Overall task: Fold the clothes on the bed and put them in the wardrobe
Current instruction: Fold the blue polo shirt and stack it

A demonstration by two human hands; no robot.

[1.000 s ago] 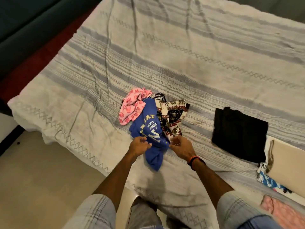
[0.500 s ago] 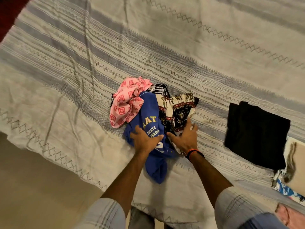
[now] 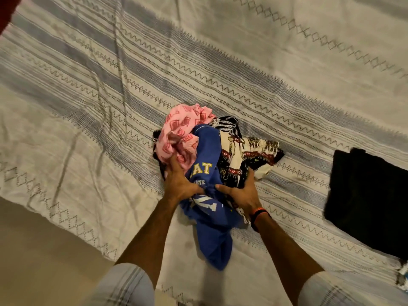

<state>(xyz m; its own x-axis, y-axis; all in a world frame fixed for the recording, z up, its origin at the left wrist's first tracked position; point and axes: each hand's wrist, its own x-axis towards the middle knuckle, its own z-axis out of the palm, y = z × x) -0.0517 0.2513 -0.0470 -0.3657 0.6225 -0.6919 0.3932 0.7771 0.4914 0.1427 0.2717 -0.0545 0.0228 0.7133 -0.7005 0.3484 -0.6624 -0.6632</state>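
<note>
a small heap of crumpled clothes sits on the bed, near its front edge, on a pale cover with grey-blue stripes and zigzag lines. the left hand has its grip closed on the blue shirt with yellow letters, fingers reaching up against the pink patterned garment at the heap's left side. the right hand — an orange and black band at its wrist — grips the cream and black patterned garment on the heap's right side, thumb pressed on the blue shirt. the shirt's tail trails down toward the front edge, between the two forearms. a folded black garment lies flat, well apart, toward the bed's right edge.
</note>
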